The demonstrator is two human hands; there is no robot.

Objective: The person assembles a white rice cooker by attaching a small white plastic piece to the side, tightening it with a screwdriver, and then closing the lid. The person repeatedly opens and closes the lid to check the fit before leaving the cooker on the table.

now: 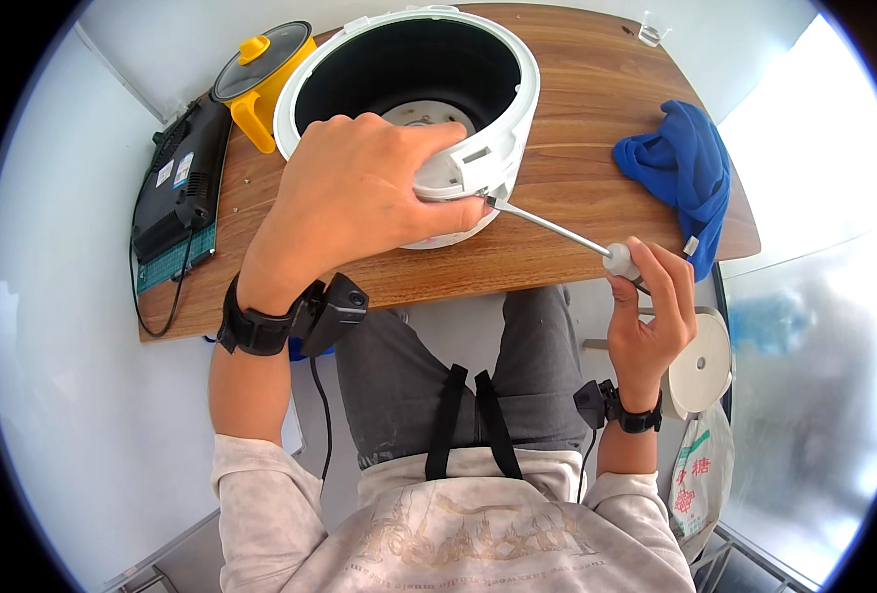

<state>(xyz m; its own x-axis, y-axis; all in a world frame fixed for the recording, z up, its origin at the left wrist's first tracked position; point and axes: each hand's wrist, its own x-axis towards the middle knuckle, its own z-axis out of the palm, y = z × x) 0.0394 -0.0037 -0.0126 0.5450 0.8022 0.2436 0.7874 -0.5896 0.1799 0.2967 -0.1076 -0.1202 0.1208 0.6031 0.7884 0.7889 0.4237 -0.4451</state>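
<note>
A white rice cooker body (526, 94) with a dark inner wall and a pale round heating plate at its bottom stands open-topped on the table, without a lid. My left hand (364, 183) clasps its near rim, thumb low on the outside by a slotted white bracket. My right hand (656, 296) holds a screwdriver (555, 227) by its pale grey handle, off the table's front edge. The screwdriver's metal shaft points up and left, and its tip meets the bracket beside my left thumb. Whether the tip sits in a screw is too small to tell.
A yellow pot (280, 74) with a dark lid stands behind left. Beside it, a black device (176, 183) with a cord lies partly on a green cutting mat (152, 272). A blue cloth (681, 168) hangs over the right edge; a clear cup (650, 30) stands far right.
</note>
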